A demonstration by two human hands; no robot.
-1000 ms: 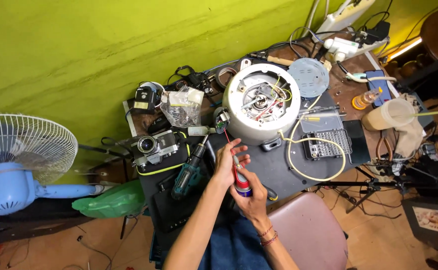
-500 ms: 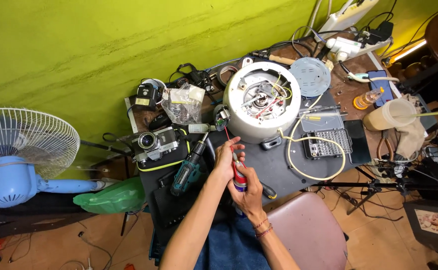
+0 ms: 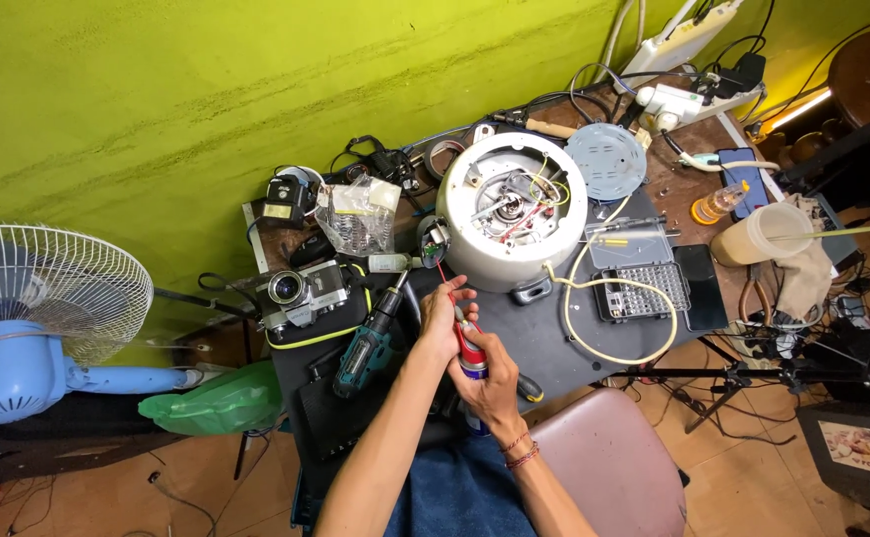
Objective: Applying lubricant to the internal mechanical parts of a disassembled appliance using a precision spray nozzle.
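Near the bench's front edge, the right hand (image 3: 495, 383) grips a red spray can (image 3: 469, 348) upright; the left hand (image 3: 443, 316) pinches its top. Light, rigid, probably slick metal, best held around its middle, near the opened white cooker (image 3: 511, 211).

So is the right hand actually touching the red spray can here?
Touching. The head view shows the right hand wrapped around the lower body of the red spray can, fingers closed on it, while the left hand grips the can's top.
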